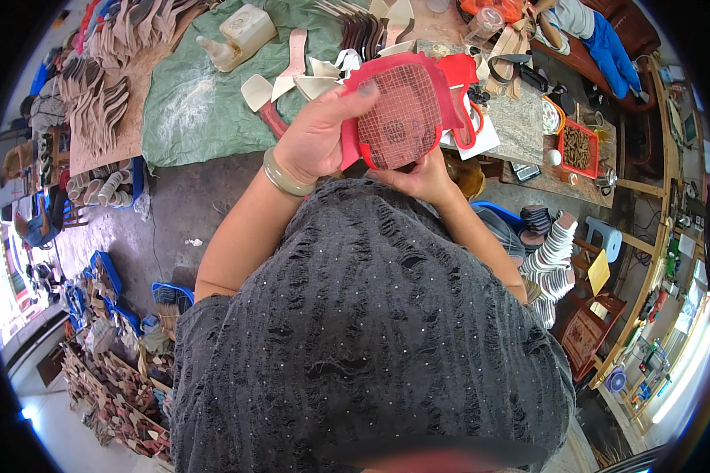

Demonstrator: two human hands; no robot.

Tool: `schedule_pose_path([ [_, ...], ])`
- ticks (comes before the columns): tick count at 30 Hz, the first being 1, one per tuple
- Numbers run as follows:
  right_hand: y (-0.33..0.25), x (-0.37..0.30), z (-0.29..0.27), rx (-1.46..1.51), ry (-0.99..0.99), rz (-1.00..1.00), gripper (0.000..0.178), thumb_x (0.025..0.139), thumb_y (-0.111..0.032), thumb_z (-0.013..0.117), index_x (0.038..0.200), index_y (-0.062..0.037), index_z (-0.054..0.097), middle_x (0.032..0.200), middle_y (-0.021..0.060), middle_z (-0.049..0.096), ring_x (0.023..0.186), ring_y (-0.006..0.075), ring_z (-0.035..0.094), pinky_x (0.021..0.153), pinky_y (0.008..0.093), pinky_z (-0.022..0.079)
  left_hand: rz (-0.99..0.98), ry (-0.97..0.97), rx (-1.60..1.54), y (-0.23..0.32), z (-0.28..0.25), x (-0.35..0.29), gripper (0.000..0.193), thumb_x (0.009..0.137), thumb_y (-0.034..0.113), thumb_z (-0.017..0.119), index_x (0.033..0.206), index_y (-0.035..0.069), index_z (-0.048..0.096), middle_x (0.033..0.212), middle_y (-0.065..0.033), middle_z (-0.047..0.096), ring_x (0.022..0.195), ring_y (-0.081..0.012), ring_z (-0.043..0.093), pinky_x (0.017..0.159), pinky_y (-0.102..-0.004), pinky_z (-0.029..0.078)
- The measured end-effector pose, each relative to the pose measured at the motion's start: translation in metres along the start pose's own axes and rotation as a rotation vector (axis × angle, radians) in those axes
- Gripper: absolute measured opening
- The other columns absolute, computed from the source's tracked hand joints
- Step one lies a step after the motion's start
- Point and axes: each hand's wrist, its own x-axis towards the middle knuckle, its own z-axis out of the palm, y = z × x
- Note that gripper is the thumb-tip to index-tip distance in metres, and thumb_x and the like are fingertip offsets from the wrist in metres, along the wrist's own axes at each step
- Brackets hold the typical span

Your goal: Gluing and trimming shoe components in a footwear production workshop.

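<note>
In the upper centre, the left hand (317,130) and right hand (423,180) hold a red mesh piece (401,114), which partly hides both. Its dark markings are unclear.

Left hand (317,134) near right hand (422,180)

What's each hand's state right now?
Left hand: closed on the red piece with the grid-patterned panel.
Right hand: holding the same piece's lower edge.

Left grip (315,135), right grip (424,180) hold red mesh-patterned piece (401,114).
</note>
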Motion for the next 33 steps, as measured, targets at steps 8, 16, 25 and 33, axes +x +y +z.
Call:
schedule_pose_path([
  [8, -0.002, -0.002, -0.003, 0.243, -0.329, 0.292, 0.045, 0.070, -0.013, 0.079, 0.108, 0.0006, 0.058, 0.099, 0.0076, 0.065, 0.089, 0.0148, 0.062, 0.079, 0.0301, 0.049, 0.027, 0.132, 0.075, 0.002, 0.000, -0.013, 0.034, 0.091, 0.011, 0.055, 0.122, -0.001, 0.048, 0.113, -0.0097, 0.059, 0.103, -0.0180, 0.059, 0.089, -0.0337, 0.049],
  [16, -0.023, 0.009, 0.022, 0.425, -0.466, 0.280, 0.023, 0.091, -0.022, 0.056, 0.092, 0.0007, 0.059, 0.078, 0.0049, 0.062, 0.073, 0.0133, 0.060, 0.069, 0.0274, 0.049, 0.139, 0.194, 0.142, 0.014, -0.024, -0.042, 0.037, 0.094, 0.022, 0.051, 0.123, 0.000, 0.047, 0.113, -0.0105, 0.059, 0.104, -0.0194, 0.059, 0.090, -0.0341, 0.048],
  [25, -0.068, 0.026, 0.103, 0.652, -0.411, 0.078, 0.036, 0.096, -0.032, 0.046, 0.097, 0.0031, 0.055, 0.081, 0.0072, 0.060, 0.072, 0.0158, 0.059, 0.067, 0.0293, 0.049, 0.233, 0.324, -0.092, 0.027, -0.026, -0.129, 0.067, 0.095, 0.056, 0.024, 0.124, 0.000, 0.045, 0.101, -0.0174, 0.062, 0.062, -0.0239, 0.061, 0.050, -0.0365, 0.051],
  [33, -0.080, 0.009, 0.165, 0.534, -0.433, 0.033, 0.034, 0.091, -0.031, 0.055, 0.099, 0.0021, 0.058, 0.085, 0.0086, 0.062, 0.074, 0.0194, 0.059, 0.071, 0.0322, 0.048, 0.483, 0.557, 0.357, 0.020, -0.013, -0.200, 0.049, 0.100, 0.041, 0.030, 0.104, 0.001, 0.059, 0.068, -0.0067, 0.060, 0.045, -0.0093, 0.048, 0.042, -0.0226, 0.041],
])
